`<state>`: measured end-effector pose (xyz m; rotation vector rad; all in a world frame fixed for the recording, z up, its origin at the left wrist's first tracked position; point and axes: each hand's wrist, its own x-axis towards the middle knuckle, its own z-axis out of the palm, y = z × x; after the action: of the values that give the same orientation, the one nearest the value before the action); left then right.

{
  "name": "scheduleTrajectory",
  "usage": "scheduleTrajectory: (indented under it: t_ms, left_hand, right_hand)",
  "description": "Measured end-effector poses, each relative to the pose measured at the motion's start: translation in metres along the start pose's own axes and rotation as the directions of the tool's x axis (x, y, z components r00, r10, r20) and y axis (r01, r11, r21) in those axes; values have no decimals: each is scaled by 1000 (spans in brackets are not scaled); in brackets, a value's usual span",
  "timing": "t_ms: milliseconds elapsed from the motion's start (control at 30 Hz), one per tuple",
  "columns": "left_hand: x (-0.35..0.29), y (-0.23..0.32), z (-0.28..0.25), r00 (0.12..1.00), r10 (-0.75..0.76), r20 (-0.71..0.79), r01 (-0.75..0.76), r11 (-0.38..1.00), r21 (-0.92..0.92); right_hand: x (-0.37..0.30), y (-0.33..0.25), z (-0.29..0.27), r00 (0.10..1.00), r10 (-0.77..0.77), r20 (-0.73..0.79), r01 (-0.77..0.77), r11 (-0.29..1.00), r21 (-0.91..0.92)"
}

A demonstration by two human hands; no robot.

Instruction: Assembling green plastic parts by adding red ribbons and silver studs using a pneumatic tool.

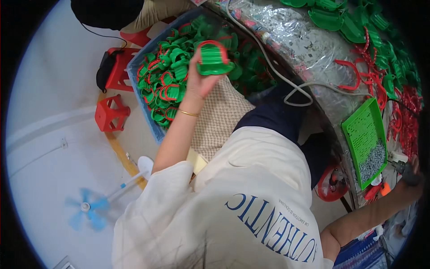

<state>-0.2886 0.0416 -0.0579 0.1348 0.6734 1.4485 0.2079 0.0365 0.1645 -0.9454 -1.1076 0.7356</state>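
Observation:
My left hand (204, 84) is raised over the near side of a blue bin (143, 105). Its fingers grip a green plastic part with a red arched trim (212, 57), slightly blurred. Many similar green and red parts (177, 58) fill the bin below it. Far out to the right, my right hand (412, 183) is closed around a dark power screwdriver (400, 167), partly lost at the picture's rim. The tool's tip lies beside a green perforated tray (356, 127) holding a heap of small grey screws (372, 162).
A plastic-covered workbench (309, 49) curves along the right, with green parts (351, 27) and red arched strips (351, 74) on it. A grey cable (268, 56) loops across its edge. Red stools (112, 114) and a blue-bladed fan (86, 207) stand left. Another person (156, 11) is at the top.

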Motion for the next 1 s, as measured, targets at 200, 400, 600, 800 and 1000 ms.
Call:
scheduleTrajectory:
  t_ms: [200, 400, 600, 800, 1000]
  left_hand:
    - [41, 31, -62, 982, 89, -168, -87, 996, 19]
    - [102, 43, -80, 961, 178, -210, -168, 984, 67]
    - [99, 22, -102, 722, 568, -396, -229, 736, 637]
    - [46, -48, 12, 688, 716, -117, -388, 499, 775]
    - [54, -54, 146, 600, 622, 504, -710, 122, 694]
  right_hand:
    - [2, -6, 10, 999, -2, -37, -9, 958, -288]
    - [23, 4, -104, 988, 142, 56, -86, 824, -561]
    - [4, 2, -50, 992, 20, -128, -78, 883, -463]
    - [-5, 12, -68, 977, -51, -206, -29, 929, -368]
    - [-17, 5, -49, 950, -161, -269, 54, 929, -366]
